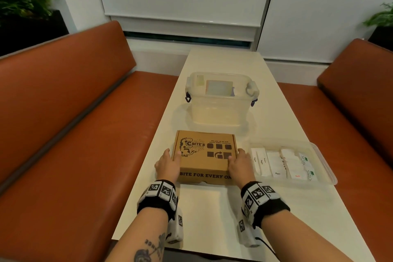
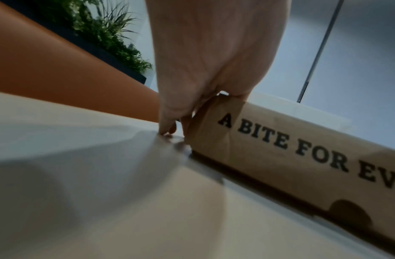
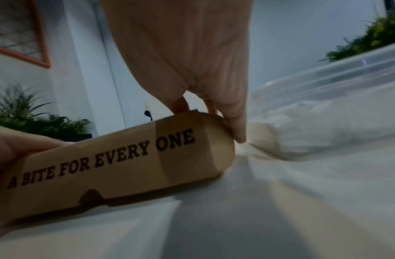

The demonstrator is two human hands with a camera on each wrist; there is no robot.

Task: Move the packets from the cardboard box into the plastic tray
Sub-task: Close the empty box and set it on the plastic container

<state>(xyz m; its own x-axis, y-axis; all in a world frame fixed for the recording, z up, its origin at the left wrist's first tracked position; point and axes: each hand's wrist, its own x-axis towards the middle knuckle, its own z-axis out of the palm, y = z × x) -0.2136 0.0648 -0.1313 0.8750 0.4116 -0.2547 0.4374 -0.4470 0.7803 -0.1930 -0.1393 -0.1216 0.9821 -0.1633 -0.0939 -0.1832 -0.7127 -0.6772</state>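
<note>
A closed brown cardboard box (image 1: 204, 155) printed "A BITE FOR EVERY ONE" lies flat on the white table (image 1: 212, 219). My left hand (image 1: 167, 161) holds its left side, fingers running down past the near left corner (image 2: 203, 61) to the tabletop. My right hand (image 1: 240, 164) holds its right side, fingers over the top edge (image 3: 192, 61) and thumb against the front face of the box (image 3: 125, 166). Just right of the box sits a shallow clear plastic tray (image 1: 326, 166) holding several white packets (image 1: 280, 164). The inside of the box is hidden.
A deeper clear plastic container (image 1: 219, 100) with clip handles stands beyond the box. Orange benches (image 1: 63, 134) flank the narrow table on both sides. The tray wall (image 3: 347, 73) lies close to my right fingers. Plants stand in the far corners.
</note>
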